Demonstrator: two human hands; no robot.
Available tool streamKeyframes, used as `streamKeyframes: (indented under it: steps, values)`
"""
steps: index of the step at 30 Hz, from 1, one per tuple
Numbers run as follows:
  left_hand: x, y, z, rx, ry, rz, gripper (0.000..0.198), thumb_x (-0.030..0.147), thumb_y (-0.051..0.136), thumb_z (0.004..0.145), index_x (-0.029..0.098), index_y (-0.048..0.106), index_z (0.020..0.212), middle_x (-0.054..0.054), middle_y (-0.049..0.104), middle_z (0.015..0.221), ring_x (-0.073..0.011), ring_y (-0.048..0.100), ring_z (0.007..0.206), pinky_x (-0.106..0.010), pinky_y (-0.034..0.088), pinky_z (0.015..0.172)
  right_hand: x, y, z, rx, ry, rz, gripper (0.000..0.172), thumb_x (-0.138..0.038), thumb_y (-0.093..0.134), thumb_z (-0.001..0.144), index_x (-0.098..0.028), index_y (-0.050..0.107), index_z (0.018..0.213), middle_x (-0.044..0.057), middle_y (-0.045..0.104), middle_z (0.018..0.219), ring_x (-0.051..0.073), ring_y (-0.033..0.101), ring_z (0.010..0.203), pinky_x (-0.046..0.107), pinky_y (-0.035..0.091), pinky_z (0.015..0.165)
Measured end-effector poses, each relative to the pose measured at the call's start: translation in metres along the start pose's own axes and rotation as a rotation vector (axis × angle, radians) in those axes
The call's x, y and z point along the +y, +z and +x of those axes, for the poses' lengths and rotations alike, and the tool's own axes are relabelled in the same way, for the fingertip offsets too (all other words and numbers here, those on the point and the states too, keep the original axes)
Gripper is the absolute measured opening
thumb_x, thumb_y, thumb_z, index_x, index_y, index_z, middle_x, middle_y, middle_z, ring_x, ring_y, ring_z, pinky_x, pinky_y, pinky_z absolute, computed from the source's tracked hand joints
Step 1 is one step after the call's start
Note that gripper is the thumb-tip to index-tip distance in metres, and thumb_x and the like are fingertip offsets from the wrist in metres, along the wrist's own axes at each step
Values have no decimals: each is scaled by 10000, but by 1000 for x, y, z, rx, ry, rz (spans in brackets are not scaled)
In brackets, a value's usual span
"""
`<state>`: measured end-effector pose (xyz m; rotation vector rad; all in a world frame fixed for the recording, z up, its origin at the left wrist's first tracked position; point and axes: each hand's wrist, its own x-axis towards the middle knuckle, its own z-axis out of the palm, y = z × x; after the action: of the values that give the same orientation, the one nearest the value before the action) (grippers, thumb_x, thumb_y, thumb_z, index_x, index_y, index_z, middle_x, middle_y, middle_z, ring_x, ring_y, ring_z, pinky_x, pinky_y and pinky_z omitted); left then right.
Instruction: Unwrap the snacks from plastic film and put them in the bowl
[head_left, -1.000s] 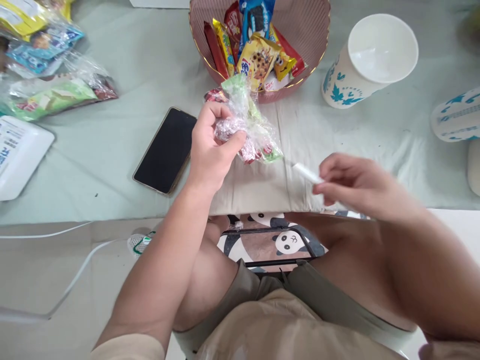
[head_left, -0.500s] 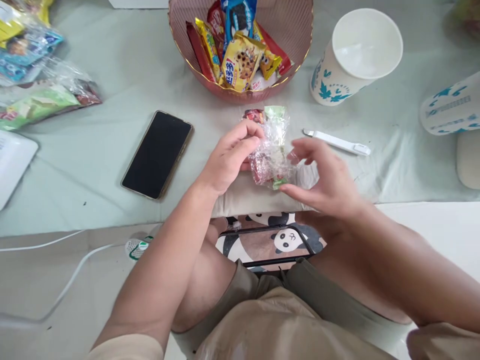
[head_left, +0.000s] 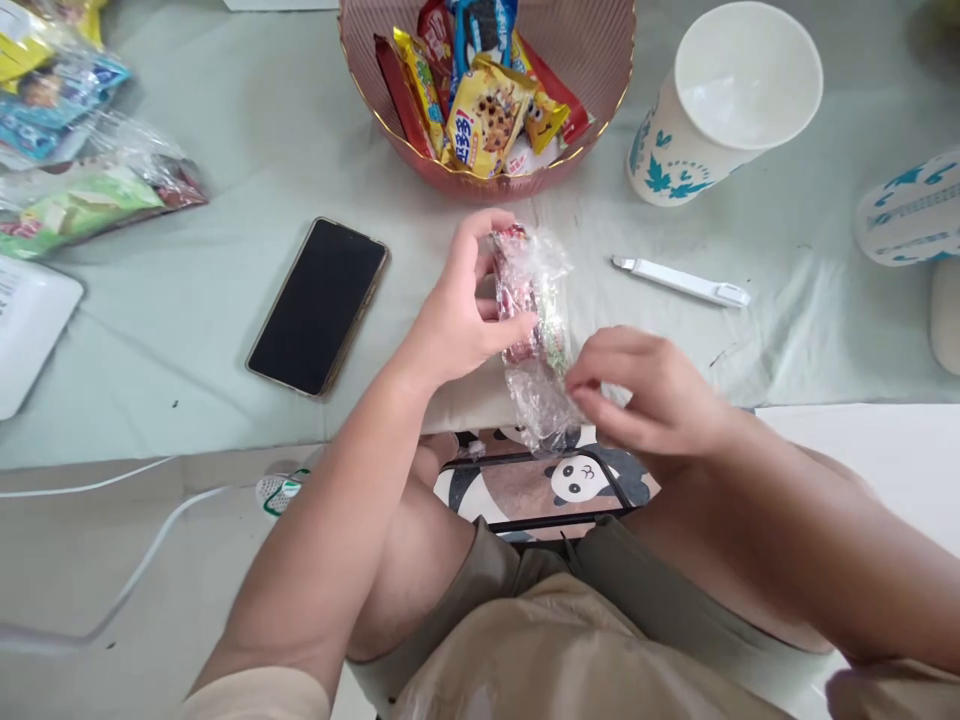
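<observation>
A clear plastic bag (head_left: 541,400) with red and green snack packets (head_left: 517,290) inside lies across my left palm side, just in front of the bowl. My left hand (head_left: 469,305) grips the bag from its left, fingers at the top and behind, thumb across its front. At the bag's lower right edge, my right hand (head_left: 645,390) has its fingertips pinched together on the plastic. The bag's lower end hangs loose, over the table's front edge.
Behind the hands stands a pink ribbed bowl (head_left: 367,85) of wrapped snacks. A white paper cup (head_left: 667,150) and a white utility knife (head_left: 679,280) are to the right; another cup (head_left: 911,215) lies beyond. Left are a phone (head_left: 319,305) and bagged snacks (head_left: 82,200).
The bag has been turned and narrowed, its loose end now pointing toward me. My left thumb has come over its front. My right hand has moved down, its fingers closing at the edge.
</observation>
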<state>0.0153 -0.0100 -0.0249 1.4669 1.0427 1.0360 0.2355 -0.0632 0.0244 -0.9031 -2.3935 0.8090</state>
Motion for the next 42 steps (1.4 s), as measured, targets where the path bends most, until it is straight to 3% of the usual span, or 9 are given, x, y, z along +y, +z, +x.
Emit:
streamKeyframes:
  steps: [5, 9, 16, 24, 26, 29, 33, 38, 42]
  values:
    - [11, 1, -2, 186, -7, 271, 163, 348, 694, 910, 230, 589, 946, -33, 703, 970, -138, 689, 828, -219, 559, 664, 10, 6, 9, 246, 228, -60, 127, -176, 557, 911, -207, 597, 795, 5, 593, 694, 133, 542, 633, 281, 415, 603]
    - [16, -3, 1, 331, 59, 350, 188, 332, 699, 910, 211, 601, 806, -66, 689, 1065, -151, 664, 873, -224, 514, 626, 11, 18, 15, 303, 297, -60, 60, -238, 587, 883, -203, 618, 921, 1, 574, 724, 136, 537, 654, 292, 453, 636]
    - [13, -5, 3, 414, -122, -168, 237, 398, 651, 965, 227, 558, 830, 19, 499, 743, -85, 507, 594, -202, 369, 477, 12, 39, 31, 366, 474, 39, 615, -407, 714, 830, -226, 456, 1358, 130, 585, 1292, 204, 632, 913, 374, 572, 710]
    - [31, -7, 3, 520, -366, -319, 206, 340, 698, 905, 245, 534, 825, 18, 595, 796, -91, 564, 614, -187, 413, 452, 27, 48, 44, 355, 561, 333, 692, -333, 625, 902, -319, 282, 1503, 52, 628, 1146, 103, 568, 648, 278, 503, 550]
    - [30, -11, 2, 493, -392, -277, 195, 385, 693, 919, 255, 563, 855, 10, 635, 812, -107, 612, 663, -192, 441, 469, 29, 46, 45, 370, 568, 345, 656, -315, 613, 911, -319, 303, 1490, 44, 634, 1120, 100, 561, 633, 272, 490, 532]
    - [28, -15, -3, 305, -423, -129, 268, 460, 717, 911, 227, 608, 838, -1, 659, 768, -112, 640, 628, -206, 444, 475, 33, 42, 44, 404, 578, 322, 587, -289, 587, 926, -317, 341, 1458, 47, 637, 1140, 103, 568, 643, 274, 489, 532]
    - [28, -13, -9, 89, -316, 60, 204, 235, 705, 896, 191, 622, 715, 19, 629, 646, -83, 581, 522, -202, 439, 488, 38, 39, 44, 494, 597, 217, 509, -255, 564, 929, -305, 395, 1407, 83, 615, 1249, 133, 626, 777, 315, 548, 645]
    - [31, -10, -9, 141, -227, -4, 179, 172, 659, 923, 201, 630, 749, 37, 585, 609, -72, 541, 503, -188, 437, 492, 27, 31, 42, 563, 486, 52, 289, -354, 551, 969, -252, 511, 1237, 92, 619, 1124, 185, 635, 909, 357, 556, 735]
    - [35, -5, -9, 123, -236, -41, 179, 338, 671, 964, 219, 632, 836, 23, 608, 666, -92, 591, 557, -210, 461, 531, 6, 29, 39, 404, 365, 46, 500, -550, 589, 952, -248, 473, 1333, 56, 626, 985, 197, 626, 849, 389, 559, 768]
